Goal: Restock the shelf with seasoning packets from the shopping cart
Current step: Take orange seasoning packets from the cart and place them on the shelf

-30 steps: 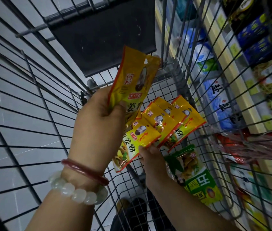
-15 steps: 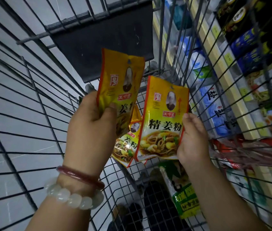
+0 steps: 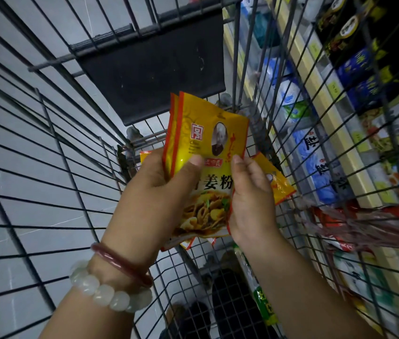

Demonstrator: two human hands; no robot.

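You are looking down into a wire shopping cart (image 3: 46,167), with both of your bare hands raised over its basket. Your left hand (image 3: 159,192) has its grip closed around a small stack of yellow seasoning packets (image 3: 208,148) edged in red; the thumb lies across the front of the top packet and the fingers wrap behind, out of sight. The top packet stands nearly upright, showing a small portrait, a red seal, dark characters and a picture of a noodle dish. A second packet's edge peeks out just behind it on the left. Your right hand (image 3: 249,199) touches the right edge of that same stack, its thumb pressed on the front and its fingers curled behind, so its grip is also pinching the packets. Behind your right hand, another yellow packet (image 3: 279,184) shows in the basket, and I cannot tell whether anything holds it. On your left wrist sit a dark red bangle (image 3: 120,263) and a pale beaded bracelet (image 3: 110,292). A green package (image 3: 262,297) lies low in the cart near your right forearm. Through the cart's right side you can see the shelf (image 3: 315,89), with blue and white bags and dark boxes standing along its pale rails. A dark flap (image 3: 152,69) hangs at the far end of the cart.
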